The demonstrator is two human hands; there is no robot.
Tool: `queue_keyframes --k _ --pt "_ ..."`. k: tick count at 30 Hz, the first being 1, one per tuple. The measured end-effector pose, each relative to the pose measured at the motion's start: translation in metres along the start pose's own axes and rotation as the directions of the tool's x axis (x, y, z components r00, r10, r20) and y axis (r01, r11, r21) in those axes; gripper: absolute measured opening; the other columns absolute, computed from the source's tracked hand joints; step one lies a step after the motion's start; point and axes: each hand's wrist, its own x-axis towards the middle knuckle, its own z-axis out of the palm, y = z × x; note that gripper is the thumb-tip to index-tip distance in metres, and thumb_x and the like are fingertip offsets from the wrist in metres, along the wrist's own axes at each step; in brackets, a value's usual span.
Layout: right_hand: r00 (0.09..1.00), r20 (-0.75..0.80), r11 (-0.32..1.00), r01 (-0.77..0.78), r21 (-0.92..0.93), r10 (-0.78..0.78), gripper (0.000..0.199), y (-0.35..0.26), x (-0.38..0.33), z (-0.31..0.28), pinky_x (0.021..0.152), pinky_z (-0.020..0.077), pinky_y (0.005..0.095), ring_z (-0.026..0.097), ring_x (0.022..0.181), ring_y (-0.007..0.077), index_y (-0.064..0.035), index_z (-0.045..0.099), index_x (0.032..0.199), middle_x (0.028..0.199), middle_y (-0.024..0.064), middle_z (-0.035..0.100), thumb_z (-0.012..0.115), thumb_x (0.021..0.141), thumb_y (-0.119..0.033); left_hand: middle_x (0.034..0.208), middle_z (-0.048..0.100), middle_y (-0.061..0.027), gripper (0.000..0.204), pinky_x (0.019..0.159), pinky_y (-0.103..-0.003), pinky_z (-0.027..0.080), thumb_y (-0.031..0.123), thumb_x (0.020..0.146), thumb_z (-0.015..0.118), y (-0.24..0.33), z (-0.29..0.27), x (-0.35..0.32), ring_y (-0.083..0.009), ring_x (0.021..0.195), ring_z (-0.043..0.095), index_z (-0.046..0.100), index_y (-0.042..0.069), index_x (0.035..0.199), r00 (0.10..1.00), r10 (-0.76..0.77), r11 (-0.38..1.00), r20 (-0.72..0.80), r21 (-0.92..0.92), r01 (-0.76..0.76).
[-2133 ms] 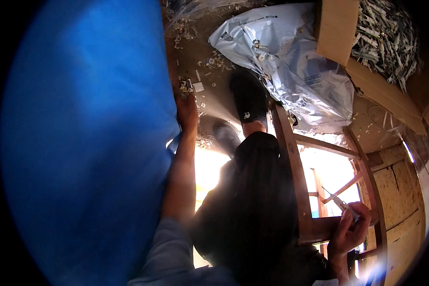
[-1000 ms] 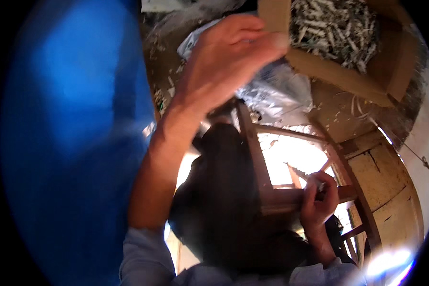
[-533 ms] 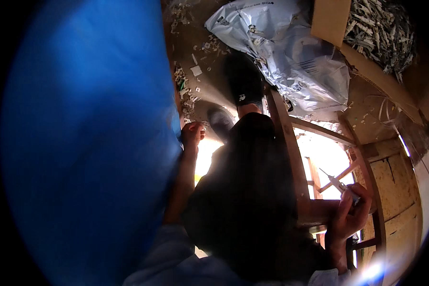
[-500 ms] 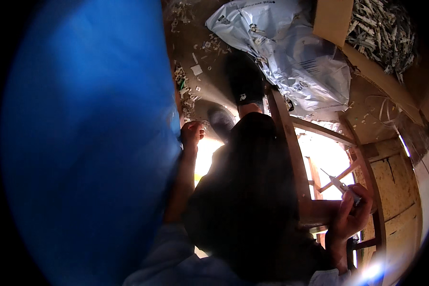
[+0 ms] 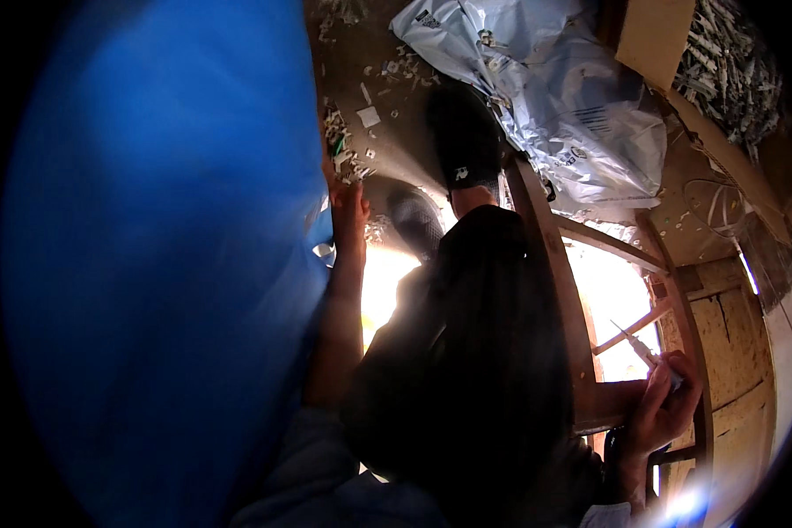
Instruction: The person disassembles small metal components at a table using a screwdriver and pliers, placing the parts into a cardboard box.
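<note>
My right hand [image 5: 667, 409] is closed round the pale handle of a slim tool [image 5: 640, 346] with a thin pointed tip, which slants up and left over the wooden chair frame. What kind of tool it is, I cannot make out. Along the edge of a large blue surface [image 5: 176, 220], my left hand [image 5: 350, 216] reaches away from me, low above the floor. Its fingers are dark and partly hidden, so whether they hold anything does not show. Small pale scraps [image 5: 348, 163] lie just beyond it.
A wooden chair frame [image 5: 559, 273] stands to the right of my dark-clothed leg [image 5: 466, 352]. Beyond it lies a grey-white plastic bag [image 5: 581, 132]. A cardboard box [image 5: 656, 40] with heaped grey strips [image 5: 730, 79] is at the far right. A black shoe [image 5: 462, 132] rests on the littered floor.
My left hand has moved farther away along the blue edge. My right hand keeps the tool and sits slightly farther right and lower. The whole view has shifted a little.
</note>
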Motion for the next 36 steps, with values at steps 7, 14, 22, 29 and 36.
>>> queue_keyframes --k 7,14,22,29,36 --pt "0.999 0.037 1.000 -0.026 -0.005 0.026 0.016 -0.004 0.001 -0.004 0.084 0.0490 0.0314 0.059 0.097 0.0190 0.0026 0.057 0.117 0.109 0.0119 0.062 0.056 0.102 -0.002 0.081 0.059 -0.0030 0.026 0.041 -0.029 0.041 0.027 0.093 0.074 0.039 0.055 0.021 -0.0130 0.054 0.054 0.055 0.010 0.099 0.993 -0.014 0.999 -0.121 0.031 0.018" --pt "1.000 0.025 1.000 -0.004 0.013 0.004 0.016 -0.003 0.002 -0.002 0.087 0.0491 0.0334 0.059 0.098 0.0218 0.0032 0.057 0.116 0.106 0.0132 0.063 0.057 0.101 -0.001 0.065 0.056 -0.0036 0.024 0.038 -0.029 0.039 0.029 0.095 0.069 0.033 0.036 0.044 -0.0137 0.046 0.051 0.054 0.009 0.092 0.990 -0.121 0.977 -0.074 0.169 0.132" --pt "0.999 0.037 0.999 0.033 0.030 -0.034 0.018 -0.005 0.008 -0.001 0.081 0.0526 0.0301 0.062 0.094 0.0180 0.0021 0.059 0.118 0.107 0.0115 0.065 0.059 0.099 0.000 0.070 0.066 -0.0091 0.036 0.043 -0.029 0.046 0.040 0.098 0.066 0.109 0.052 -0.020 -0.0165 0.050 0.056 0.065 0.005 0.089 0.951 -0.299 0.954 0.072 0.003 0.300" --pt "0.984 -0.002 0.983 0.179 0.033 -0.179 0.019 0.007 0.007 0.003 0.069 0.0517 0.0214 0.061 0.084 0.0078 -0.0010 0.063 0.118 0.106 0.0055 0.067 0.066 0.100 -0.007 0.088 0.072 -0.0069 0.044 0.067 -0.026 0.050 0.045 0.098 0.068 0.278 0.152 -0.115 -0.0113 0.072 0.062 0.067 0.002 0.107 0.815 0.189 0.955 0.549 0.092 -0.283" --pt "0.993 -0.066 0.991 0.107 0.080 -0.101 0.011 -0.012 0.011 0.006 0.052 0.0491 0.0298 0.064 0.065 0.0163 -0.0036 0.068 0.098 0.087 0.0081 0.069 0.075 0.090 -0.004 0.096 0.073 -0.0076 0.043 0.068 -0.026 0.052 0.032 0.095 0.074 0.353 0.216 -0.253 -0.0112 0.076 0.066 0.067 -0.002 0.120 0.603 0.452 0.767 0.657 0.059 -0.639"
